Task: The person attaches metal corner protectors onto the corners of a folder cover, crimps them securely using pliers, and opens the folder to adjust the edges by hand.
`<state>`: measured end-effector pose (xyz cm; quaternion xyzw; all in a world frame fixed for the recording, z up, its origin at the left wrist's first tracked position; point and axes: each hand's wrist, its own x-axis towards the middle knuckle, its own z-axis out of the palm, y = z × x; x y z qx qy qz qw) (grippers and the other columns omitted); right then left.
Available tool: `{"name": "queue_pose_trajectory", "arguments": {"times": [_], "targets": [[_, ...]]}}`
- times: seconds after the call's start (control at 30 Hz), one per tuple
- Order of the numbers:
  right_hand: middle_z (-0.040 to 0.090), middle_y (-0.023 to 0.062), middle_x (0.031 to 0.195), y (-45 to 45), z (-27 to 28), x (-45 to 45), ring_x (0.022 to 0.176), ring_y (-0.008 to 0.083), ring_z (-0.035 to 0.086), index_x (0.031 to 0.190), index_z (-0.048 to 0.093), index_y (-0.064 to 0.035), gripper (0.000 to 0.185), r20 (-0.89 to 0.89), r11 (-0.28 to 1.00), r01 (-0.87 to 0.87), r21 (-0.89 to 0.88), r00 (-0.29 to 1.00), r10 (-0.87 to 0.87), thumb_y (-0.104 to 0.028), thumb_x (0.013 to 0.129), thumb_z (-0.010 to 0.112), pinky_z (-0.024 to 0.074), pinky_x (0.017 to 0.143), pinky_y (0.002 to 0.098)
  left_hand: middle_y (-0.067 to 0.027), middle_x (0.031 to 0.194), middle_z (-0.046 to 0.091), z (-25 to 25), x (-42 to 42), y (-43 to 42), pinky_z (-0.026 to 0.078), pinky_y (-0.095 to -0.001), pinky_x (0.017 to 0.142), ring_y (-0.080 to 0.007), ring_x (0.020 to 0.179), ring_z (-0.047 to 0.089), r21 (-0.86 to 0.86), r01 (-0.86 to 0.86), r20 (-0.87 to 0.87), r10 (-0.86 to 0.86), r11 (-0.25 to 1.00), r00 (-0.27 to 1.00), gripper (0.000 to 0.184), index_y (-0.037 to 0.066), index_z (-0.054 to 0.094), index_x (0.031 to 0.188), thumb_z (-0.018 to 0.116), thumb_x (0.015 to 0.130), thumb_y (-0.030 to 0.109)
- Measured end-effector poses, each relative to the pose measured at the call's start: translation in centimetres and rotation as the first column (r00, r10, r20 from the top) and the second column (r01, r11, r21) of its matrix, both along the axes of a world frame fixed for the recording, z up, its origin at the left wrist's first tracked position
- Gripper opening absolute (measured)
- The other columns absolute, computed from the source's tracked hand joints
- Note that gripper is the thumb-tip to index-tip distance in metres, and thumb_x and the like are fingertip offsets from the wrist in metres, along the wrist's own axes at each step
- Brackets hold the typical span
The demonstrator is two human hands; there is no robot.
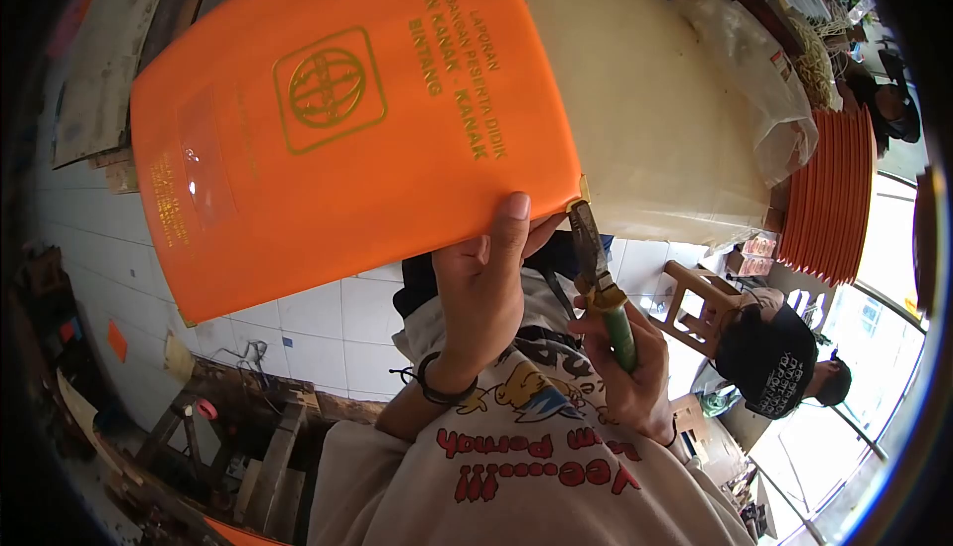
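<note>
The left hand (481, 298) is pinching the near edge of an orange cover (367, 184), its thumb lying on the printed face and its fingers mostly hiding underneath, while the cover itself is hanging tilted in the air in front of the person, partly blocking the worktop (655, 99) behind it. The right hand (635, 367) is wrapping round the green handles of a pair of pliers (606, 298), whose tip is meeting the cover's near right corner, where a small gold-coloured corner piece (585, 187) is showing. Whether the jaws are biting on that piece or only touching it, I cannot tell. The gold lettering and emblem are already standing on the face, so the printing looks done, and the near left corner is also showing a gold-coloured bit, which suggests a fitting is sitting there. The near right corner seems to be the one in progress; the far right corner is running out of view, so how much is remaining there stays uncertain. On the right, a tall stack of orange covers (829, 199) is standing, though nothing visible is telling whether those are finished or waiting.
</note>
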<state>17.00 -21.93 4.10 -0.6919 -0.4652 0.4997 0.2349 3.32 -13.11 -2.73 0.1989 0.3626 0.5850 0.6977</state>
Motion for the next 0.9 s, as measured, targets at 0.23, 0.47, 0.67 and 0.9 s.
{"name": "queue_pose_trajectory", "arguments": {"times": [0.23, 0.47, 0.67, 0.9], "targets": [[0.065, 0.0148, 0.102, -0.1, -0.2, -0.5, 0.070, 0.0162, 0.060, 0.101, 0.068, 0.0044, 0.023, 0.033, 1.000, 0.021, -0.022, 0.999, -0.021, 0.007, 0.088, 0.049, 0.0464, 0.062, 0.0286, -0.0173, 0.114, 0.064, -0.3, 0.3, -0.1, 0.062, -0.0376, 0.085, -0.0292, 0.104, 0.068, -0.009, -0.032, 0.020, 0.032, 0.999, 0.999, 0.032, -0.006, 0.052, 0.123, 0.052, 0.102, 0.019], [0.063, 0.0135, 0.114, -0.4, -0.2, -0.6, 0.090, 0.0152, 0.060, 0.103, 0.068, 0.0025, 0.021, 0.022, 0.989, 0.052, -0.142, 0.999, -0.049, 0.002, 0.087, 0.054, 0.0472, 0.077, 0.0268, -0.0174, 0.114, 0.064, -0.3, 0.1, -0.2, 0.061, -0.0377, 0.088, -0.0278, 0.103, 0.068, -0.008, -0.009, 0.028, 0.009, 1.000, 1.000, 0.030, -0.005, 0.054, 0.121, 0.052, 0.102, 0.018], [0.059, 0.0180, 0.116, -1.1, -1.3, -0.6, 0.097, 0.0262, 0.063, 0.114, 0.065, 0.0034, 0.031, -0.087, 0.999, 0.017, -0.029, 0.996, -0.020, 0.005, 0.086, 0.054, 0.0500, 0.082, 0.0328, -0.0185, 0.114, 0.065, -0.5, 0.3, -0.2, 0.058, -0.0396, 0.094, -0.0278, 0.105, 0.068, 0.015, -0.031, 0.058, 0.030, 0.999, 0.998, 0.029, -0.006, 0.053, 0.121, 0.050, 0.103, 0.017], [0.053, 0.0213, 0.132, -1.5, -1.2, -0.6, 0.115, 0.0309, 0.060, 0.119, 0.062, 0.0054, 0.033, -0.123, 0.998, 0.001, -0.061, 0.992, -0.009, 0.003, 0.087, 0.056, 0.0506, 0.091, 0.0345, -0.0203, 0.114, 0.065, -0.3, 0.4, -0.2, 0.060, -0.0375, 0.091, -0.0285, 0.104, 0.069, -0.056, -0.041, 0.066, 0.045, 0.998, 0.997, 0.031, -0.007, 0.053, 0.122, 0.051, 0.103, 0.018]]}}
